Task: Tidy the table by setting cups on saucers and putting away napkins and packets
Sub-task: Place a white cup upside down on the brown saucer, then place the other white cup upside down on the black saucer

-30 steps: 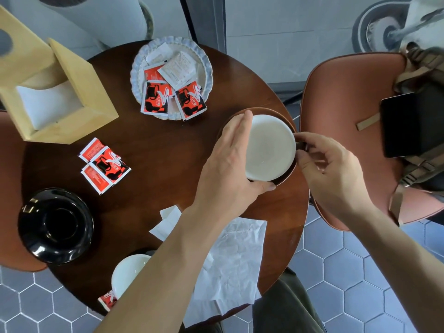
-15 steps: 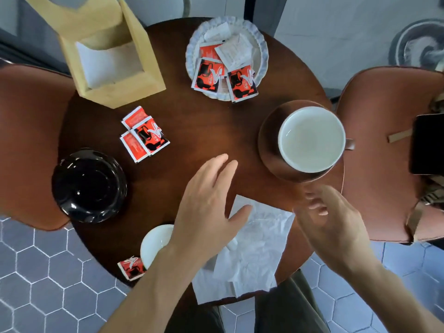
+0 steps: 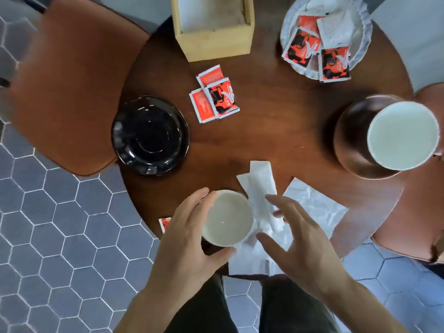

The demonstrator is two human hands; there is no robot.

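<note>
A small white cup [image 3: 228,218] stands at the table's near edge. My left hand [image 3: 189,239] curls round its left and near side, fingers on the rim and thumb below it. Just right of the cup, my right hand [image 3: 302,241] hovers with spread fingers over crumpled white napkins [image 3: 262,183]. An empty black saucer [image 3: 150,135] sits at the left. At the far right a large white cup [image 3: 403,135] rests on a brown saucer [image 3: 348,131]. Red packets [image 3: 217,97] lie loose mid-table, and another red packet [image 3: 164,223] shows beside my left hand.
A wooden napkin box [image 3: 213,42] stands at the back. A white fluted plate [image 3: 362,42] at the back right holds red and white packets. Brown chairs flank the round table, one at the left [image 3: 64,87] and one at the right [image 3: 408,224]. Grey hexagon tiles cover the floor.
Both hands left the large cup on its brown saucer and came back to the near edge. My left hand has closed round the small cup; the view swung left.
</note>
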